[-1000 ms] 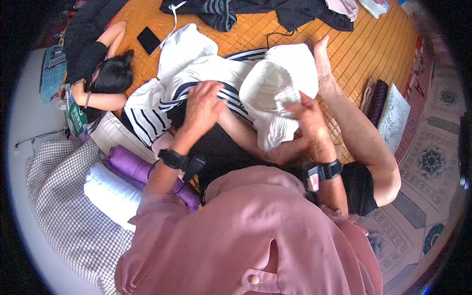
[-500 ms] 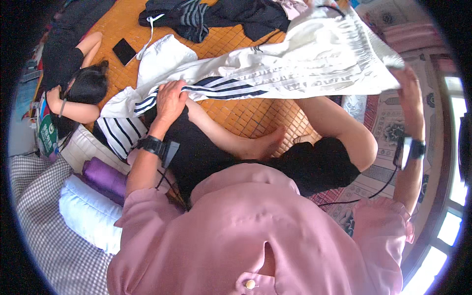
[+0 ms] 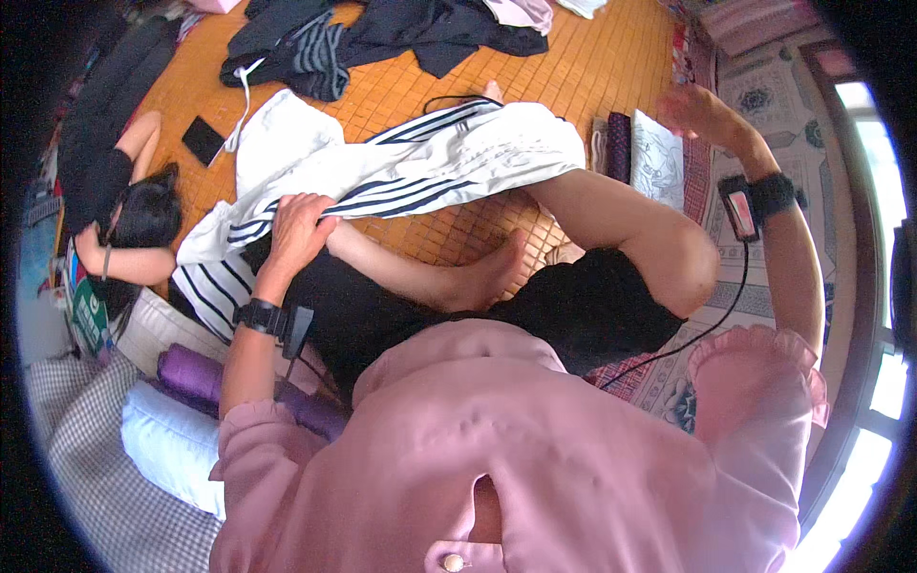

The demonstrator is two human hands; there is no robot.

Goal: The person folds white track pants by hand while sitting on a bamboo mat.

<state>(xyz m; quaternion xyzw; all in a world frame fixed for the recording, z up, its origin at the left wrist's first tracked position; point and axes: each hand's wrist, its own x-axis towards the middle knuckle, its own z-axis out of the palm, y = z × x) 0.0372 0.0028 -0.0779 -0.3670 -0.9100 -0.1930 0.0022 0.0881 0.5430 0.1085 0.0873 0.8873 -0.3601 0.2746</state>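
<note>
White striped trousers [image 3: 516,138] lie across the mat and over my leg, with dark stripes running lengthwise and rumpled cloth at the left. On their near left part sits my left hand [image 3: 301,224], fingers closed over the striped cloth. My right hand [image 3: 702,115] is raised at the right, apart from the trousers, its fingers open, slightly blurred, and holding nothing. My bent legs are under and beside the fabric.
A person [image 3: 143,210] lies at the left, near a dark phone [image 3: 202,141]. Dark clothes [image 3: 382,38] are heaped at the far side. Rolled purple cloth [image 3: 196,372] and a light blue roll [image 3: 172,444] lie at my left. Folded items [image 3: 657,162] stand beyond my right knee.
The right end of the trousers, earlier spread wide and up near my right hand, has dropped onto my leg and the mat. My right hand has let go and moved left and up.
</note>
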